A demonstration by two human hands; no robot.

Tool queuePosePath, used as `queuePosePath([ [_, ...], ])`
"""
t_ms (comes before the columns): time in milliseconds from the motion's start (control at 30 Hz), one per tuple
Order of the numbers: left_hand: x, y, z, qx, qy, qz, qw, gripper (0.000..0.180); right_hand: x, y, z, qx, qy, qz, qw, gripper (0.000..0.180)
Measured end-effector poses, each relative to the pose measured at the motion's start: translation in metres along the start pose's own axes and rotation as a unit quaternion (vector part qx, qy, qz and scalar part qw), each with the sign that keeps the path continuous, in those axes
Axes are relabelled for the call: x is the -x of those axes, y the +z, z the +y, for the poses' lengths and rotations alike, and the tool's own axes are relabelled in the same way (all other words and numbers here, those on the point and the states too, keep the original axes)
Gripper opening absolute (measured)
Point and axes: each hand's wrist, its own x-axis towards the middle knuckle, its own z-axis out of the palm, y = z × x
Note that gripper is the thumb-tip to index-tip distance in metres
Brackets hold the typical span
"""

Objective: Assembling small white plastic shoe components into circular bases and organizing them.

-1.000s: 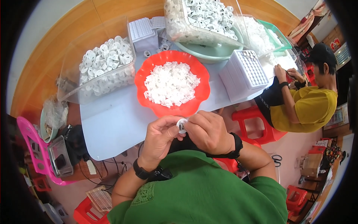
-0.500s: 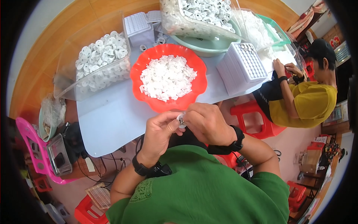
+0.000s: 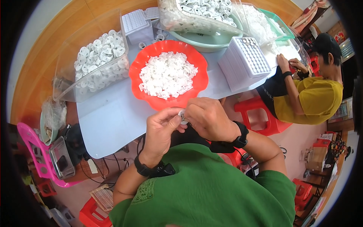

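Between my two hands, just in front of my green shirt, is a small round white plastic piece with something darker at its middle. My left hand pinches it by the edge between thumb and fingers. My right hand is closed against its other side, fingers bent; whether a smaller part is in them is hidden. Just beyond the hands a red scalloped bowl holds a heap of small white plastic pieces. At the left a clear plastic bin contains many round white pieces like the held one.
On the pale blue table stand a stack of white trays with round slots, a smaller stack, and a light green basin under a tilted clear bin. At right, a person in a yellow shirt sits working on a red stool.
My hands stay together on the round piece, with small finger shifts. The view has tilted slightly, so the table things sit a little higher and further left.
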Motion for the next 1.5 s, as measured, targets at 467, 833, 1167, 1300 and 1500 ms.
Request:
queuePosePath([
  [467, 0.0, 0.001, 0.006, -0.009, 0.01, 0.001, 1.0, 0.021, 0.008, 0.009, -0.01, -0.105, 0.122, 0.077, 0.984, 0.012],
  [833, -0.001, 0.011, 0.011, 0.015, 0.024, -0.032, 0.999, 0.022, 0.009, 0.001, -0.014, -0.458, 0.302, 0.067, 0.833, 0.011],
  [1167, 0.0, -0.002, 0.004, 0.082, -0.002, -0.04, 0.996, 0.026, 0.006, 0.004, -0.011, -0.435, 0.308, 0.066, 0.844, 0.011],
  [1300, -0.001, -0.004, 0.002, 0.095, 0.016, -0.058, 0.994, 0.03, 0.0, -0.005, -0.017, -0.055, 0.022, 0.126, 0.99, 0.016],
  [1500, 0.001, 0.003, 0.006, 0.051, 0.04, -0.043, 0.997, 0.029, 0.003, 0.005, -0.02, 0.084, -0.104, 0.134, 0.982, 0.021],
])
